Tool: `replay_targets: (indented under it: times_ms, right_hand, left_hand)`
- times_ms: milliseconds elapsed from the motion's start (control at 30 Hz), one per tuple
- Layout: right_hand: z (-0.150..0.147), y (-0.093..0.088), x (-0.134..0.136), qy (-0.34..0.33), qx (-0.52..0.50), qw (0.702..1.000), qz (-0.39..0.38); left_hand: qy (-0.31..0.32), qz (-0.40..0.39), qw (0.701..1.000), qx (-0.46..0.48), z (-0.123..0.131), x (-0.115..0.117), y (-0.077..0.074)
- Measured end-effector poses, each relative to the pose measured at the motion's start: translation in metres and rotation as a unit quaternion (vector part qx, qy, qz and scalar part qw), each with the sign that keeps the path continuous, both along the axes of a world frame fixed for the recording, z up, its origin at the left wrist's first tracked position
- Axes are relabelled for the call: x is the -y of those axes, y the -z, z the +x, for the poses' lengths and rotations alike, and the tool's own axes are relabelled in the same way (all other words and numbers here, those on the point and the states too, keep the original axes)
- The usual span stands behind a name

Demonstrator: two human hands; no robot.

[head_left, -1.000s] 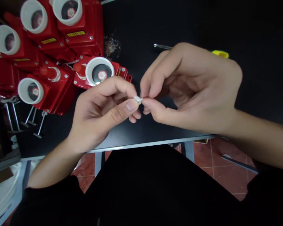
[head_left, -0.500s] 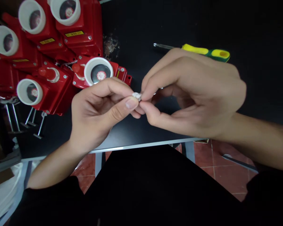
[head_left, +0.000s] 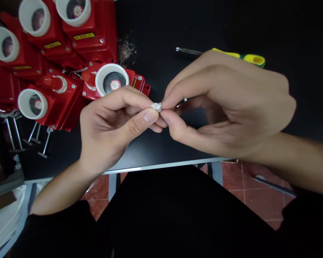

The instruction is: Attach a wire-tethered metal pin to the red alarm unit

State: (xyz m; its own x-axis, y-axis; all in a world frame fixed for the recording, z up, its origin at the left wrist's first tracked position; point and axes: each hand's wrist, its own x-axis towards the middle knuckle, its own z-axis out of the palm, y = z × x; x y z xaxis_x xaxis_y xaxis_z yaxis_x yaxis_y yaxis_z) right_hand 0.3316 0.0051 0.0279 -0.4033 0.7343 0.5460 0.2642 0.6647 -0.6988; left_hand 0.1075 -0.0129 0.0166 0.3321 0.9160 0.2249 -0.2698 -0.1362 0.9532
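Between the thumb and forefinger of my left hand (head_left: 115,125) sits a small white crumpled lump (head_left: 156,106); its kind is too small to make out. My right hand (head_left: 228,107) pinches the lump's right end with thumb and fingertips. Behind the right fingers a bit of shiny metal (head_left: 181,103) shows, mostly hidden. Just beyond my left fingers lies a red box (head_left: 141,87) with a white-ringed round dial window (head_left: 115,83) and a red knob (head_left: 88,77).
Several more red boxes (head_left: 94,50) with white-ringed windows crowd the left of the black table (head_left: 161,150). Metal T-shaped pins (head_left: 46,143) stick out below them. A yellow-green screwdriver (head_left: 254,60) lies behind my right hand. Pale debris (head_left: 126,50) is scattered beside the boxes.
My right hand has shifted slightly to the right and turned a little, covering more of the screwdriver's handle. The left hand keeps its pinch on the white lump.
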Motion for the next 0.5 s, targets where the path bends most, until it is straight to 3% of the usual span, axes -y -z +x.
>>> replay_targets:
  times_ms: [233,500]
  right_hand:
    - [0.007,-0.004,0.000,-0.018,0.042,0.999,-0.022]
    - [0.015,0.002,-0.014,-0.006,0.132,0.979,0.158]
  left_hand:
    - [-0.041,0.068,0.997,-0.025,0.001,0.001,0.005]
    - [-0.064,0.127,0.983,-0.116,-0.002,0.001,0.002]
